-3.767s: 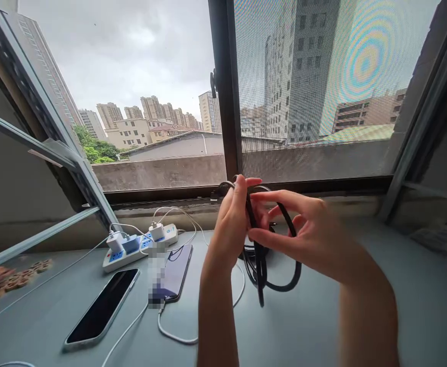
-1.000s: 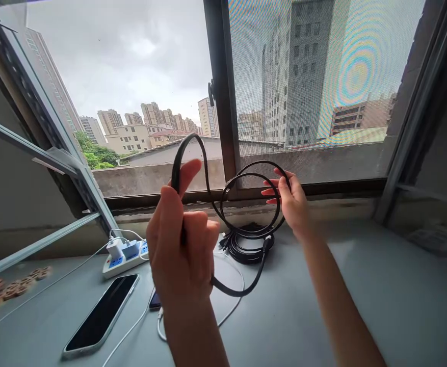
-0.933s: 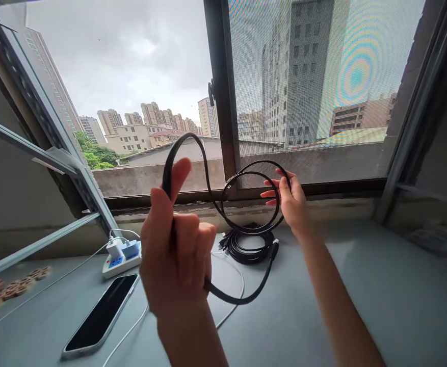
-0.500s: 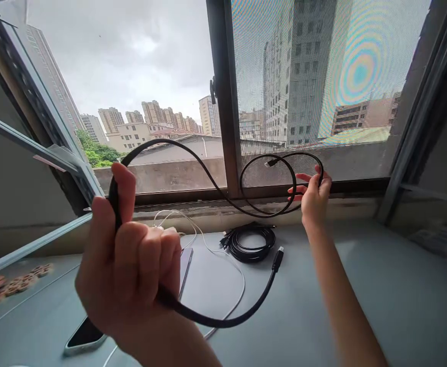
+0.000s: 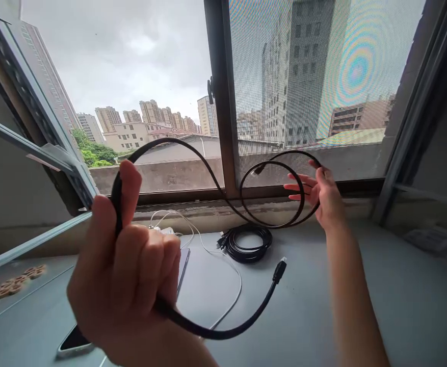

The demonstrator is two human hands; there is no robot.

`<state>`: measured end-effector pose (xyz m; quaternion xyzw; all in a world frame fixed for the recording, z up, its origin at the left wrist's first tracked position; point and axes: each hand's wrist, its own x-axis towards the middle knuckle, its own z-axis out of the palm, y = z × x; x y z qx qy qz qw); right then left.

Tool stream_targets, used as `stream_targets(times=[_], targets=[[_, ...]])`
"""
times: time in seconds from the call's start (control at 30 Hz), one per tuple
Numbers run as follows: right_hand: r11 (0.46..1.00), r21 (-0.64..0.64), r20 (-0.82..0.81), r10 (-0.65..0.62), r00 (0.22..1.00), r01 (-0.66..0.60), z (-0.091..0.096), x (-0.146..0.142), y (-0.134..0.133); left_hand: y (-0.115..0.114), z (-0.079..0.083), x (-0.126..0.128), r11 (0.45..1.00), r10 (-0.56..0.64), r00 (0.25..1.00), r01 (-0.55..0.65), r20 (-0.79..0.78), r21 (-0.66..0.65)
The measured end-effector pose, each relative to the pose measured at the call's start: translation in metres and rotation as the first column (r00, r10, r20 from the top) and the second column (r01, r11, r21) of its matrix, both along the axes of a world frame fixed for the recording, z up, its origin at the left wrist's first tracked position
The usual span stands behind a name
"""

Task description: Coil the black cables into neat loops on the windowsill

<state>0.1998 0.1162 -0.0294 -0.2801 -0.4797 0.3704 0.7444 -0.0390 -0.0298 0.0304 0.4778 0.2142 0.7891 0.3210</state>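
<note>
A long black cable runs between my two hands above the table. My left hand, close to the camera, is closed around it, with thumb and forefinger pinching it at the top. Below that fist one end hangs in a curve, finishing in a black plug with a pale tip. Farther off, my right hand has the cable between thumb and forefinger, its other fingers spread by the round loops. The other plug dangles near those loops, in front of the window.
Another black cable lies coiled on the table. A thin white cord crosses the surface beside a flat slim device. A phone is partly behind my left wrist. Brown ring-shaped pieces lie far left. The window frame rises behind.
My right hand has moved a little to the right and turned, its fingers spreading more. The loops hang slightly lower and wider, and their plug has swung left. My left hand keeps its grip.
</note>
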Motion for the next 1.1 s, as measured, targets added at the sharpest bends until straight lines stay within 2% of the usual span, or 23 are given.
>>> stream_targets(times=[0.07, 0.17, 0.33, 0.4, 0.53, 0.63, 0.73, 0.83, 0.9, 0.97, 1.1], targets=[[0.984, -0.081, 0.044, 0.162, 0.986, -0.158, 0.006, -0.009, -0.010, 0.002, -0.001, 0.002, 1.000, -0.018, 0.998, 0.019, -0.065, 0.025], [0.944, -0.167, 0.073, 0.300, 0.951, -0.284, 0.013, -0.022, -0.023, 0.003, 0.000, 0.007, 1.000, 0.007, 0.997, -0.007, -0.079, -0.004], [0.893, -0.115, 0.111, 0.446, 0.888, -0.434, 0.021, -0.034, -0.040, 0.003, 0.005, 0.012, 0.997, 0.008, 1.000, -0.010, -0.014, -0.080], [0.911, -0.093, 0.155, 0.413, 0.897, -0.403, 0.022, -0.037, -0.045, 0.005, 0.005, 0.013, 0.996, -0.037, 0.999, 0.037, 0.006, -0.082], [0.974, -0.033, 0.238, 0.227, 0.944, -0.226, 0.024, -0.044, -0.053, 0.016, 0.001, 0.017, 0.983, -0.154, 0.988, 0.152, -0.013, -0.100], [0.972, -0.008, 0.273, 0.228, 0.935, -0.235, 0.026, -0.049, -0.060, 0.033, -0.004, 0.026, 0.975, -0.181, 0.978, 0.165, -0.103, -0.150], [0.955, 0.023, 0.327, 0.272, 0.905, -0.295, 0.026, -0.052, -0.066, 0.054, -0.011, 0.038, 0.979, -0.145, 0.967, 0.110, -0.209, -0.173], [0.949, 0.065, 0.447, 0.248, 0.859, -0.308, 0.024, -0.052, -0.069, 0.071, -0.019, 0.047, 0.989, -0.019, 0.947, -0.029, -0.321, -0.143], [0.965, 0.071, 0.546, 0.174, 0.820, -0.252, 0.022, -0.051, -0.069, 0.078, -0.022, 0.048, 0.989, 0.041, 0.930, -0.090, -0.365, -0.117], [0.980, 0.070, 0.612, 0.104, 0.784, -0.185, 0.020, -0.049, -0.066, 0.081, -0.023, 0.045, 0.990, 0.054, 0.915, -0.101, -0.399, -0.098], [0.990, 0.099, 0.619, 0.021, 0.785, -0.105, 0.018, -0.044, -0.058, 0.081, -0.023, 0.033, 0.991, 0.041, 0.877, -0.099, -0.479, -0.095]])
